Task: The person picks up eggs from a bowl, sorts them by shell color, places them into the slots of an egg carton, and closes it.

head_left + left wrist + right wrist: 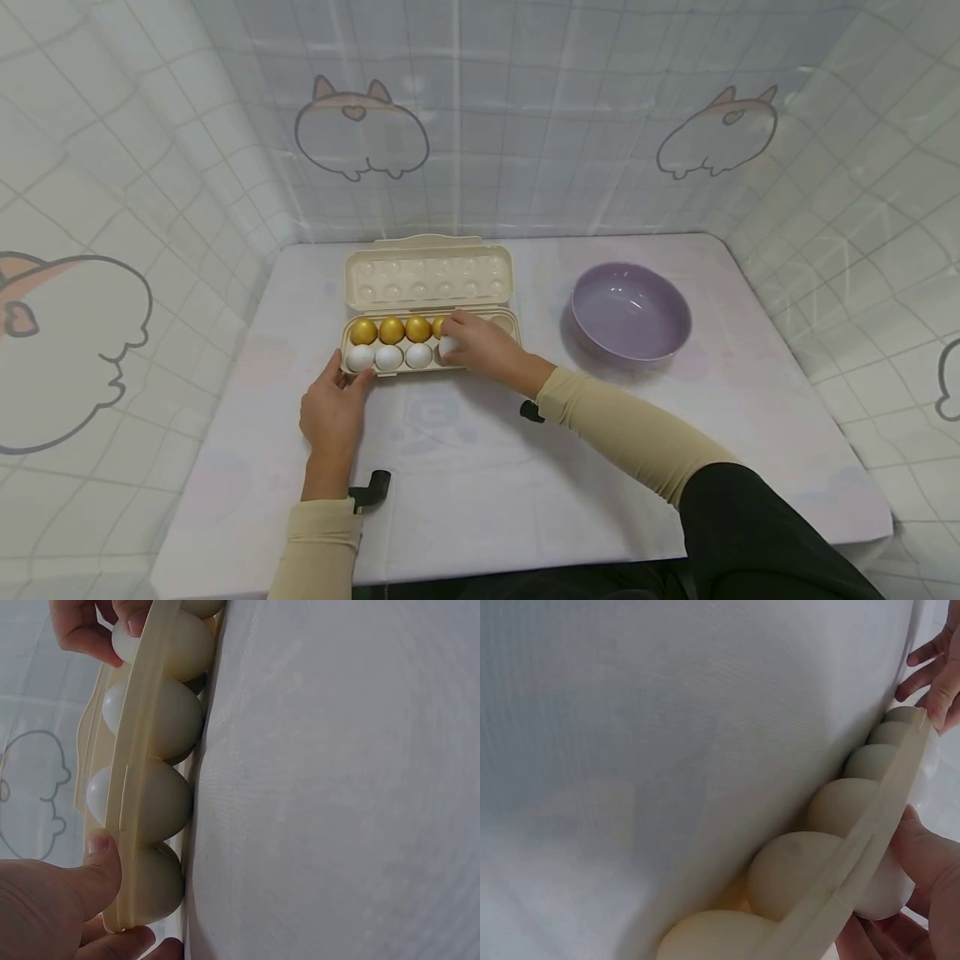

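Observation:
A cream egg carton (430, 277) lies on the table with its lid folded back. Golden eggs (392, 329) fill part of its back row, and white eggs (388, 358) sit along the front row. My left hand (335, 414) grips the carton's left end, its thumb against the rim (124, 810) and its fingers around the end. With my right hand (491, 348) I hold a white egg (886, 889) between thumb and fingers, at the front row just right of the other white eggs. That hand partly hides the egg and the golden egg behind it.
A purple bowl (630, 312) stands on the right side of the table. The table (465, 500) has a pale cloth, and curtains with a grid pattern (525, 125) enclose its back and sides. Black wrist mounts (371, 490) stick out by both forearms.

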`<state>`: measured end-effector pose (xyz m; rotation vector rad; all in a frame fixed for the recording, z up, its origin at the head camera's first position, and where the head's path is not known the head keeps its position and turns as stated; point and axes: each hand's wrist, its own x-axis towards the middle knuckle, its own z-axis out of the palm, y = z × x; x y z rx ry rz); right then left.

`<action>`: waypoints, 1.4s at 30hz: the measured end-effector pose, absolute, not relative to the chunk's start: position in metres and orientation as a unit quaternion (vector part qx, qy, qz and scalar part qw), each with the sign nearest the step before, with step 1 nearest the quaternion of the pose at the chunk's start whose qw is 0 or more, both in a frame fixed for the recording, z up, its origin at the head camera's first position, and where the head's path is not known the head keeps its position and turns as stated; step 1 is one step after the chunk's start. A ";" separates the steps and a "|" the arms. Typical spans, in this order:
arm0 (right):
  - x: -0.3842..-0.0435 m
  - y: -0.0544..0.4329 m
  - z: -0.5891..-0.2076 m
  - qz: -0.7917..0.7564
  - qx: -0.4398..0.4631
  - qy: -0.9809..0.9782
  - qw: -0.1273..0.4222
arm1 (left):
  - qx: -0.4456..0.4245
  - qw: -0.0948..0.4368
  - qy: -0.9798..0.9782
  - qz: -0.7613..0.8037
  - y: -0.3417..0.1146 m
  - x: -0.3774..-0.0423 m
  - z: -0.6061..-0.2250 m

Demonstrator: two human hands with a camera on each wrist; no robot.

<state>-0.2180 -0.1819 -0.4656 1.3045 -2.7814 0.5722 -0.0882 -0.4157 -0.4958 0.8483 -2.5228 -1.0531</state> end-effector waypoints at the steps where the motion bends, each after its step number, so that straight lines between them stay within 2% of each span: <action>1: -0.217 -0.182 -0.466 0.183 0.422 -0.888 0.011 | 0.294 0.139 -0.872 -0.365 -0.416 -0.088 -0.495; 10: -0.213 -0.182 -0.468 0.181 0.484 -0.854 0.057 | 0.292 0.146 -0.874 -0.360 -0.415 -0.088 -0.496; 15: -0.213 -0.182 -0.465 0.193 0.473 -0.858 0.045 | 0.290 0.150 -0.875 -0.357 -0.415 -0.088 -0.496; 19: -0.216 -0.178 -0.460 0.197 0.451 -0.870 0.027 | 0.292 0.149 -0.874 -0.358 -0.415 -0.087 -0.496; 23: -0.226 -0.169 -0.452 0.237 0.404 -0.883 0.030 | 0.292 0.144 -0.874 -0.362 -0.416 -0.088 -0.495; 27: -0.245 -0.155 -0.443 0.292 0.356 -0.886 0.055 | 0.290 0.144 -0.874 -0.362 -0.416 -0.087 -0.495; 32: -0.274 -0.137 -0.433 0.355 0.264 -0.895 0.059 | 0.291 0.144 -0.875 -0.359 -0.415 -0.088 -0.494; 37: -0.295 -0.128 -0.429 0.405 0.169 -0.898 0.019 | 0.296 0.141 -0.875 -0.358 -0.414 -0.087 -0.494; 42: -0.304 -0.125 -0.428 0.463 0.106 -0.874 -0.105 | 0.301 0.141 -0.872 -0.358 -0.413 -0.088 -0.494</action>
